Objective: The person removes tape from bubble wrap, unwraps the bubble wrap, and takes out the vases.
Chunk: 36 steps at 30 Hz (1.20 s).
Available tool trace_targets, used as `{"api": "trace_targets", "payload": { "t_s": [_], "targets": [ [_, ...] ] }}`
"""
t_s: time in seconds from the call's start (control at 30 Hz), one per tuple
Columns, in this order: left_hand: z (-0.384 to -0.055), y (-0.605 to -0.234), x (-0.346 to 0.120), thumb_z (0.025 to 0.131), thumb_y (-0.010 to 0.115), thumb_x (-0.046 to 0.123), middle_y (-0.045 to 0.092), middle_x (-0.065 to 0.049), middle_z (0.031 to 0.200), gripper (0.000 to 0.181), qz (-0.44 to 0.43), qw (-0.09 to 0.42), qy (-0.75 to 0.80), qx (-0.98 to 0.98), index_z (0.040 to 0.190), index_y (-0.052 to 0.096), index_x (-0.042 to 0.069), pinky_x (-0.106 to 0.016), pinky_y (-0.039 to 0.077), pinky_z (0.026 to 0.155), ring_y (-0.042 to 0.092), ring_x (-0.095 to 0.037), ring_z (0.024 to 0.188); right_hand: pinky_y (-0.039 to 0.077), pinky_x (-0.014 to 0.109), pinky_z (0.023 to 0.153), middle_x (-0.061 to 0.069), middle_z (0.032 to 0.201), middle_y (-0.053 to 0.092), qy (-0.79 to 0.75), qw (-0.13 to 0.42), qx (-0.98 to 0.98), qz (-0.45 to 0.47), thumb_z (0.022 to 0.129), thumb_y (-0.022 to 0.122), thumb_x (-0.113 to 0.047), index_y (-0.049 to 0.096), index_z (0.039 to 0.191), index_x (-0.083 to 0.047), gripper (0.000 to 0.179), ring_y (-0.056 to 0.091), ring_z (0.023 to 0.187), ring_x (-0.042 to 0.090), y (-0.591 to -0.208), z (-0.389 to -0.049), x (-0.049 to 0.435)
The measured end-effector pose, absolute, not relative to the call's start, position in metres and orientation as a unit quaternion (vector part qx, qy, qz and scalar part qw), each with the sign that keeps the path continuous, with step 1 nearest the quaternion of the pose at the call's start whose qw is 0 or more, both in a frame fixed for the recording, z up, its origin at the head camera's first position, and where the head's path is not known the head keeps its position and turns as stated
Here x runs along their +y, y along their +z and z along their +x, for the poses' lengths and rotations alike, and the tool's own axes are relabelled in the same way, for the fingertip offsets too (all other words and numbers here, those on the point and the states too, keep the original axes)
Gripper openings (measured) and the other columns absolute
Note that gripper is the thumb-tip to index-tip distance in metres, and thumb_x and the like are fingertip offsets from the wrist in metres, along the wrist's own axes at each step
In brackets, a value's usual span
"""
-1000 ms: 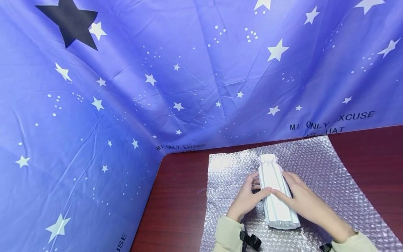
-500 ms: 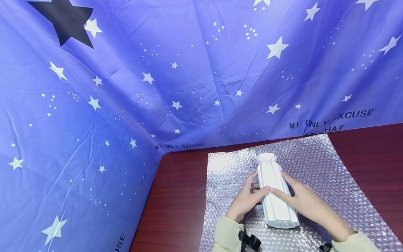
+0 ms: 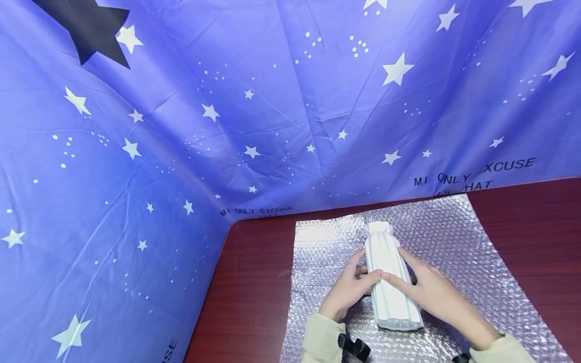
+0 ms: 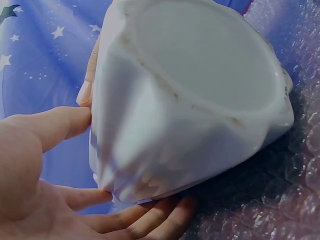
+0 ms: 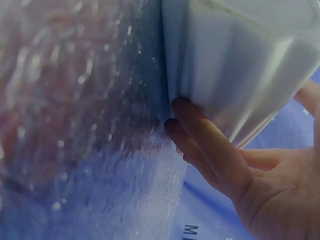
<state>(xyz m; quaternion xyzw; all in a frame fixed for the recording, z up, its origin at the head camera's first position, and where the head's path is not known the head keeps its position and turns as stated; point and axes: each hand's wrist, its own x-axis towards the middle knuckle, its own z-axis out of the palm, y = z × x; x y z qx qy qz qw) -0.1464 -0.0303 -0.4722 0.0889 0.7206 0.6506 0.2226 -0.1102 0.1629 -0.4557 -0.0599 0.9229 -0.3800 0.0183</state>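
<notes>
A white fluted ceramic vase [image 3: 395, 302] lies on its side over the bubble wrap [image 3: 472, 262], its neck pointing away from me. Both hands hold it from the two sides. My left hand [image 3: 346, 292] grips its left side, thumb on top. From the right, my right hand [image 3: 436, 292] holds it with the thumb also on top, and the thumb tips meet. In the left wrist view the vase's base [image 4: 200, 55] faces the camera, with fingers reaching under the body. The right wrist view shows fingers [image 5: 215, 145] curled along the vase's lower side.
The bubble wrap is spread over a dark red wooden table [image 3: 245, 282]. A blue star-printed cloth [image 3: 272, 101] hangs behind the table and along its left side. Black straps [image 3: 354, 347] sit at the cuffs of the light sleeves.
The head view has shifted slightly, so the hands, vase and bubble wrap appear a little further left. Both hands keep the same hold on the vase.
</notes>
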Motion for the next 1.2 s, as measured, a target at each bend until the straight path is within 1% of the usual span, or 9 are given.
{"api": "trace_targets", "payload": {
  "t_s": [0.1,0.2,0.37,0.47,0.67,0.73,0.9,1.07,1.2],
  "targets": [
    [-0.146,-0.472,-0.03,0.097,0.064,0.026,0.065,-0.005,0.118,0.065,0.095,0.224,0.646,0.723,0.154,0.033,0.023,-0.03,0.059,0.077,0.066,-0.014,0.093,0.043,0.073,0.09,0.04,0.146,0.035,-0.387,0.031,0.92,-0.054,0.094,0.056,-0.059,0.027,0.151,0.01,0.094,0.045,0.122,0.061,-0.454,-0.109,0.162],
    [-0.148,-0.471,-0.028,0.096,0.064,0.027,0.065,-0.005,0.118,0.065,0.099,0.228,0.649,0.72,0.153,0.034,0.022,-0.031,0.059,0.077,0.067,-0.014,0.093,0.048,0.068,0.087,0.04,0.143,0.039,-0.393,0.038,0.918,-0.05,0.094,0.056,-0.059,0.026,0.151,0.01,0.094,0.056,0.113,0.055,-0.452,-0.109,0.165],
    [-0.148,-0.466,-0.027,0.094,0.067,0.025,0.066,-0.006,0.113,0.063,0.09,0.222,0.652,0.719,0.151,0.039,0.02,-0.032,0.06,0.076,0.068,-0.015,0.089,0.056,0.05,0.072,0.032,0.115,0.064,-0.403,0.054,0.913,-0.045,0.094,0.058,-0.057,0.026,0.152,0.009,0.094,0.068,0.088,0.03,-0.448,-0.112,0.169],
    [-0.148,-0.463,-0.025,0.093,0.07,0.024,0.066,-0.007,0.113,0.063,0.086,0.209,0.657,0.719,0.15,0.042,0.019,-0.032,0.06,0.075,0.069,-0.017,0.088,0.057,0.049,0.07,0.028,0.106,0.068,-0.411,0.045,0.909,-0.047,0.094,0.06,-0.055,0.027,0.152,0.008,0.092,0.069,0.085,0.029,-0.445,-0.112,0.171],
    [-0.146,-0.453,-0.02,0.09,0.073,0.021,0.064,-0.008,0.116,0.067,0.091,0.181,0.676,0.708,0.149,0.042,0.02,-0.032,0.06,0.077,0.067,-0.017,0.096,0.058,0.056,0.072,0.039,0.125,0.057,-0.428,0.004,0.902,-0.06,0.093,0.064,-0.05,0.028,0.153,0.003,0.088,0.068,0.098,0.044,-0.439,-0.109,0.178],
    [-0.144,-0.449,-0.018,0.088,0.075,0.019,0.063,-0.007,0.116,0.068,0.086,0.171,0.68,0.707,0.148,0.042,0.021,-0.033,0.06,0.077,0.067,-0.017,0.098,0.058,0.053,0.068,0.04,0.133,0.051,-0.433,0.0,0.899,-0.064,0.093,0.065,-0.05,0.026,0.154,0.001,0.088,0.066,0.102,0.046,-0.438,-0.108,0.179],
    [-0.141,-0.44,-0.016,0.083,0.08,0.016,0.062,-0.004,0.116,0.069,0.074,0.137,0.677,0.719,0.143,0.047,0.026,-0.03,0.059,0.076,0.065,-0.015,0.098,0.059,0.044,0.062,0.04,0.136,0.046,-0.455,0.001,0.887,-0.073,0.092,0.067,-0.047,0.021,0.157,-0.005,0.09,0.065,0.103,0.045,-0.433,-0.106,0.182],
    [-0.141,-0.437,-0.014,0.076,0.085,0.016,0.063,0.004,0.115,0.075,0.08,0.086,0.667,0.735,0.141,0.049,0.027,-0.026,0.057,0.079,0.064,-0.01,0.1,0.06,0.031,0.063,0.034,0.148,0.035,-0.488,-0.021,0.867,-0.099,0.091,0.07,-0.041,0.016,0.159,-0.011,0.092,0.065,0.102,0.042,-0.431,-0.104,0.184],
    [-0.142,-0.436,-0.013,0.071,0.089,0.019,0.062,0.012,0.115,0.081,0.088,0.055,0.655,0.749,0.141,0.049,0.027,-0.03,0.056,0.086,0.062,-0.007,0.103,0.06,0.03,0.067,0.031,0.15,0.033,-0.508,-0.052,0.85,-0.128,0.09,0.073,-0.033,0.015,0.159,-0.015,0.092,0.061,0.109,0.047,-0.432,-0.105,0.185]
  ]
}}
